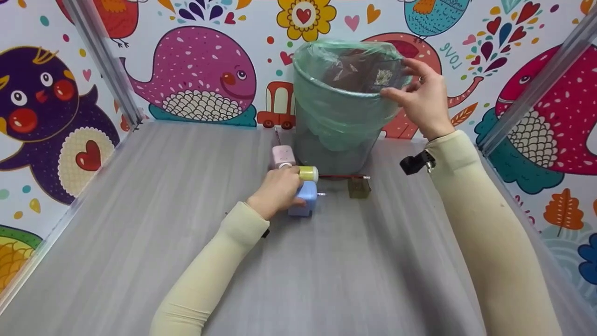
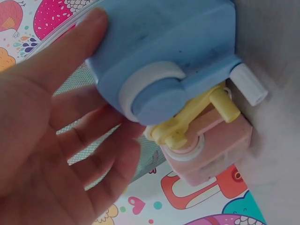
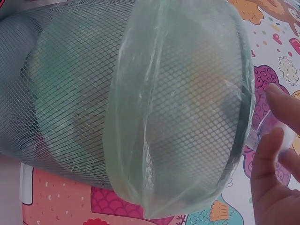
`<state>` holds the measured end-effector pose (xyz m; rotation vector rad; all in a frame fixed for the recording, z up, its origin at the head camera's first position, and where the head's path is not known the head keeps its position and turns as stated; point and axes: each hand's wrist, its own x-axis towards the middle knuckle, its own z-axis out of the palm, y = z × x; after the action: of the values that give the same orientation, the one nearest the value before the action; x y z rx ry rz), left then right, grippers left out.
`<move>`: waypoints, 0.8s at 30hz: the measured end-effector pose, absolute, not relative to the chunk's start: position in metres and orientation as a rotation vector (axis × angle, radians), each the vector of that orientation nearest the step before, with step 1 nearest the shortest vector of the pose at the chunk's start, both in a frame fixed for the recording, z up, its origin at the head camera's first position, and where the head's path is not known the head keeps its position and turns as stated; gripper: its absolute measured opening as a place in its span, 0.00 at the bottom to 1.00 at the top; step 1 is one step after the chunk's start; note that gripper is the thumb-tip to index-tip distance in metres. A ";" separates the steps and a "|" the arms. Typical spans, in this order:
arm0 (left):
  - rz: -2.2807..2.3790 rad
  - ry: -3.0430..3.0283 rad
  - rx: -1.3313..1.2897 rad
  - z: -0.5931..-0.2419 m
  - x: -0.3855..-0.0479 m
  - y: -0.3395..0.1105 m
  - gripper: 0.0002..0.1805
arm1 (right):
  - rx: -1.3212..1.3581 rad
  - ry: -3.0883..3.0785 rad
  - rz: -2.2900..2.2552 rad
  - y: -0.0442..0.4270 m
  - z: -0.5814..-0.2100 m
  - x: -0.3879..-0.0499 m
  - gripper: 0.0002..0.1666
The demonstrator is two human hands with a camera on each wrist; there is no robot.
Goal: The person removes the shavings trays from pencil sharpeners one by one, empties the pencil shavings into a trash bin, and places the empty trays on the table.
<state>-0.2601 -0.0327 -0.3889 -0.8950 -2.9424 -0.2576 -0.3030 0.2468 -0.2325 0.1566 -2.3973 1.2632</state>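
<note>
In the head view my left hand point(image 1: 278, 191) grips a blue crank pencil sharpener point(image 1: 303, 198), thumb against its body. The left wrist view shows the blue sharpener's crank point(image 2: 206, 77), with fingers curled behind the body. Just beyond stand a yellow sharpener point(image 1: 308, 173), mostly hidden, and a pink sharpener point(image 1: 283, 155). My right hand point(image 1: 422, 98) pinches a small clear plastic tray point(image 1: 373, 77) at the bin's rim; pale shavings point(image 1: 384, 77) show in it. The mesh bin point(image 1: 338, 158) carries a green plastic bag point(image 1: 326, 109) folded over its rim. Only part of the tray point(image 3: 269, 129) shows in the right wrist view.
Pencils stick out of the sharpeners, among them a dark red one point(image 1: 340, 176). A small olive-brown box point(image 1: 359, 188) sits by the bin on the grey table point(image 1: 186, 186). Patterned walls point(image 1: 205, 70) stand behind and at both sides, with metal posts point(image 1: 105, 56) at the corners.
</note>
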 end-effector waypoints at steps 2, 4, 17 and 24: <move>-0.270 -2.956 -0.889 -0.389 -0.260 -0.033 0.27 | 0.167 -2.413 1.235 0.245 -0.232 -0.304 0.43; -0.283 -2.980 -0.879 -0.389 -0.260 -0.033 0.27 | 0.170 -2.439 1.180 0.244 -0.230 -0.304 0.42; -0.289 -3.001 -0.861 -0.389 -0.259 -0.034 0.26 | 0.301 -2.510 0.624 0.236 -0.215 -0.306 0.38; -0.283 -2.994 -0.874 -0.388 -0.260 -0.034 0.25 | 0.359 -2.538 0.464 0.234 -0.212 -0.304 0.38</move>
<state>-0.2599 -0.0338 -0.3879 -0.8736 -2.9938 -0.2826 -0.3045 0.2339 -0.2125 0.3586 -2.5380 0.4639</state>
